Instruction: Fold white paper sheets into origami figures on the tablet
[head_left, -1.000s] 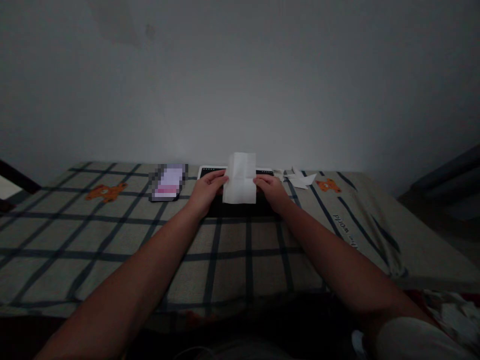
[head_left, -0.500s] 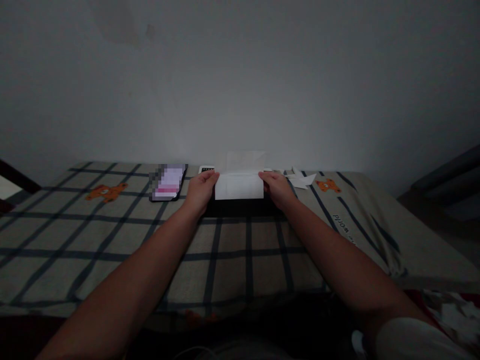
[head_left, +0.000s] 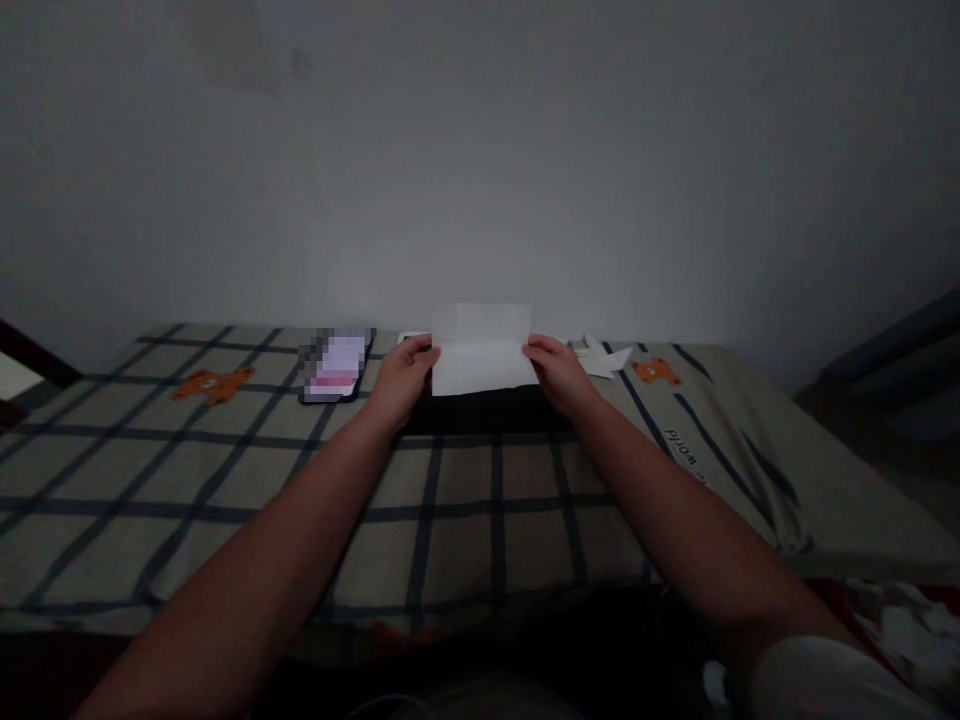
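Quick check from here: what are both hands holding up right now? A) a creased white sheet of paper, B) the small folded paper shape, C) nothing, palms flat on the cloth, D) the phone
A: the left hand and right hand grip opposite side edges of the creased white paper, raised above the dark pad.

A grey cloth with dark blue checks and orange bear prints covers the desk. A phone with a lit screen lies at the far left-centre. A dark flat board sits mid-desk near the wall, and white folded paper shapes lie to its right
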